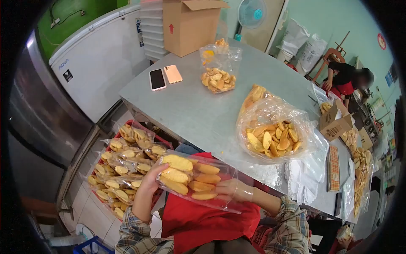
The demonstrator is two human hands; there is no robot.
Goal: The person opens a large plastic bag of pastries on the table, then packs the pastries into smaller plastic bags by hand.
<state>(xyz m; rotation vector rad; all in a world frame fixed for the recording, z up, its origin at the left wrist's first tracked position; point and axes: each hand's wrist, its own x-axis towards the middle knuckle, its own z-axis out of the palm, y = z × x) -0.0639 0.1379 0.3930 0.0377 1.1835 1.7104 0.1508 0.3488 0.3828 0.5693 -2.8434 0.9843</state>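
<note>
In front of my red apron I have a clear plastic bag (230,171) lying at a slant, with long yellow chips (174,175) lined up inside; they look like banana chips. My left hand (153,180) is closed around the bag's filled end. On the other side, my right hand (237,190), in a thin clear glove, reaches into the bag's mouth. Its fingers are bent against the ends of the chips at that side, and the film partly blurs them. A large open bag of loose chips (275,139) lies on the table (177,110) ahead.
A red crate (158,139) of filled bags stands on the floor at left. Two phones (157,79), a smaller chip bag (218,78) and a carton (188,29) are on the table. Empty plastic bags (302,178) lie at right. Another person (344,78) works far right.
</note>
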